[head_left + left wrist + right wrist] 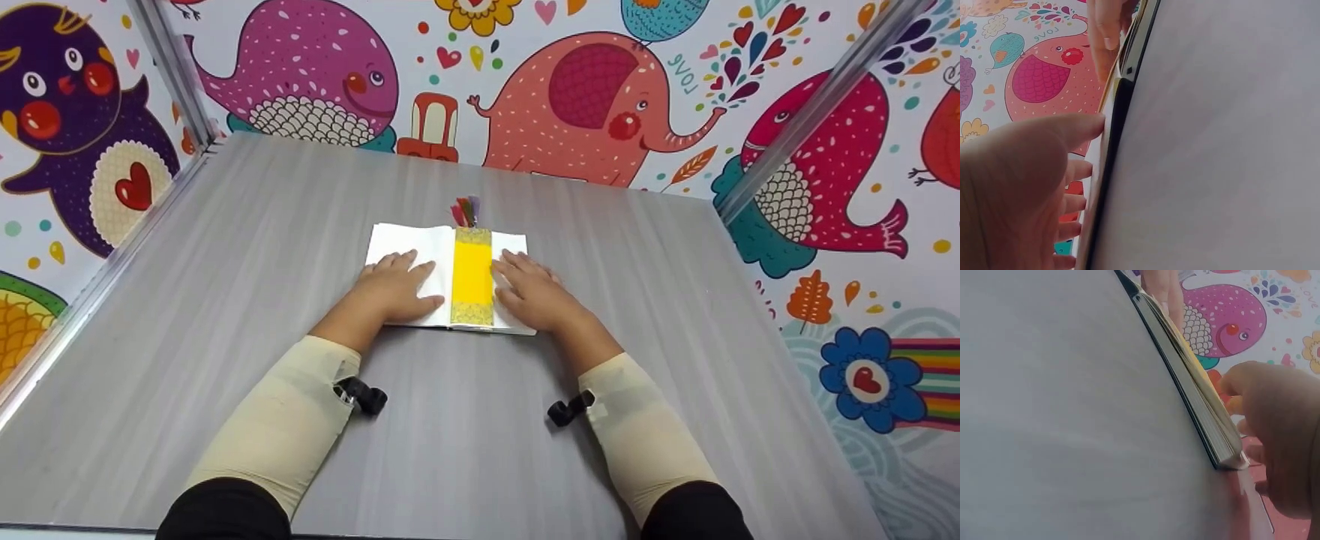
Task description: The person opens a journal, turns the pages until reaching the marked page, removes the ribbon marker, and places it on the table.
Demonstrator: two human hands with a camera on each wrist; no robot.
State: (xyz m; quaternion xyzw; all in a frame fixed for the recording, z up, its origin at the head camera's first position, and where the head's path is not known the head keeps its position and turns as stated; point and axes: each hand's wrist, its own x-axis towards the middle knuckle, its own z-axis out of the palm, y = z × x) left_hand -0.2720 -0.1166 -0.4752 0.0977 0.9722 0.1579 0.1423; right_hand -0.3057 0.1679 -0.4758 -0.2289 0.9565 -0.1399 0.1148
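Your left grip (396, 287) lies flat with fingers straight on the left page of one open book (409, 247); your right grip (531, 291) does likewise on the right page. Between them, equally near both, one yellow bookmark (472, 274) runs lengthwise away from you, tassel (465, 212) beyond, on the tabletop (225, 262).

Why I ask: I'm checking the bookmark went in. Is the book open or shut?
Open. The book lies spread flat, white pages both sides of the yellow bookmark, with the left hand and right hand pressing them.
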